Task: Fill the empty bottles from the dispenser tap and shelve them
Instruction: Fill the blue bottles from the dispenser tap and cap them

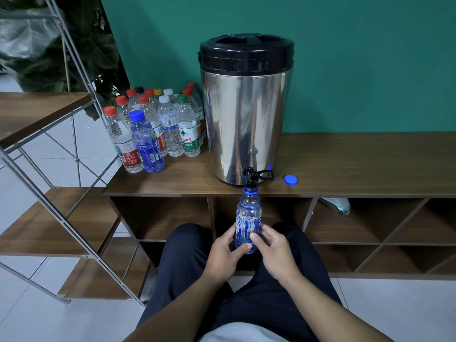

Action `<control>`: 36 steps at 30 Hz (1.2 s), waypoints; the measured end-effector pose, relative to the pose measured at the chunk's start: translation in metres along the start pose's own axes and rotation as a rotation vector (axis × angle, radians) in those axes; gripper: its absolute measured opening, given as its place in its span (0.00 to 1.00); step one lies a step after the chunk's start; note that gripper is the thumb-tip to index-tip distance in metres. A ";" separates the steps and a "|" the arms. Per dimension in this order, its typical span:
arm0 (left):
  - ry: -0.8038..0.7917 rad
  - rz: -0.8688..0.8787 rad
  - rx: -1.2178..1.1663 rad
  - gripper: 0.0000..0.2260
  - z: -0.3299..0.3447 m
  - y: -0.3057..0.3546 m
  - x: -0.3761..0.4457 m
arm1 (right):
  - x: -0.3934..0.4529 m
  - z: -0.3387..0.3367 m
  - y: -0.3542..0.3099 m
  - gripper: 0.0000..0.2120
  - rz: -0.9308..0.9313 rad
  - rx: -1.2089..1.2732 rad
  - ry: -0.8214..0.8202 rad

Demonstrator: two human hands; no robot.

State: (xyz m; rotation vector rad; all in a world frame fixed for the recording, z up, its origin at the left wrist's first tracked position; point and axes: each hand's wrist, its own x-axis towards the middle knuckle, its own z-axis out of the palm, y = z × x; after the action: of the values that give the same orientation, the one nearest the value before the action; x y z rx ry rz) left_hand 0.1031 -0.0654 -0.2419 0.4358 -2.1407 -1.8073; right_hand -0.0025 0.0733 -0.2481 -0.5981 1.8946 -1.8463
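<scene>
So on the far left there was a metal-framed shelf rack with wooden boards, and a dark leafy plant behind it against the teal wall. Next over, on the left end of the wooden bench, stood a bunch of capped bottles packed close together, mostly clear ones with red caps, plus a blue bottle with a blue cap at the front. Right beside them sat the steel dispenser with its black lid, and its black tap poked out over the bench's front edge. The open blue bottle was held upright right under that tap, mouth up at the spout, in front of the bench's cubby shelves. The left hand was wrapped around the bottle's lower left side, thumb across the front near the base, and the right hand gripped the lower right side, thumb pressed on the label. A loose blue cap lay on the bench just right of the tap. Couldn't tell how much water was in the bottle. Further right, something plastic-wrapped sat in one cubby.
</scene>
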 end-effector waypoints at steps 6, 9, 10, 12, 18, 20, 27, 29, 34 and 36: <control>0.003 0.000 -0.008 0.24 0.000 0.000 0.000 | 0.001 0.001 0.002 0.16 -0.017 -0.005 0.001; 0.002 0.000 -0.003 0.24 0.000 0.000 0.000 | 0.001 0.001 0.002 0.16 -0.015 -0.002 -0.002; 0.000 -0.001 -0.001 0.24 0.000 0.000 0.000 | 0.001 0.000 0.002 0.16 -0.013 -0.001 -0.004; -0.002 -0.001 0.004 0.24 0.000 0.000 0.000 | 0.001 0.000 0.001 0.16 -0.014 0.002 -0.007; 0.003 -0.002 -0.004 0.25 0.001 0.000 0.001 | 0.001 0.001 0.001 0.17 -0.022 0.014 -0.002; 0.002 -0.004 -0.001 0.25 0.000 0.000 0.001 | 0.000 0.001 0.001 0.17 -0.023 0.015 -0.001; -0.007 0.002 0.008 0.25 0.000 0.000 0.001 | 0.000 0.001 0.000 0.17 -0.024 0.019 -0.001; -0.007 0.008 0.010 0.25 0.001 0.001 0.000 | 0.000 0.001 0.000 0.17 -0.022 0.015 -0.002; -0.005 0.011 0.003 0.24 0.000 0.002 -0.001 | 0.000 0.001 0.001 0.17 -0.020 0.005 -0.002; 0.000 0.004 -0.001 0.25 0.000 0.000 0.000 | 0.000 0.001 0.001 0.17 -0.014 0.009 0.002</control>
State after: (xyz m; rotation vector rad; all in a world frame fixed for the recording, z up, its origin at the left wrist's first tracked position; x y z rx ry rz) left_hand 0.1030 -0.0649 -0.2415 0.4307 -2.1396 -1.8056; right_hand -0.0024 0.0722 -0.2494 -0.6084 1.8873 -1.8637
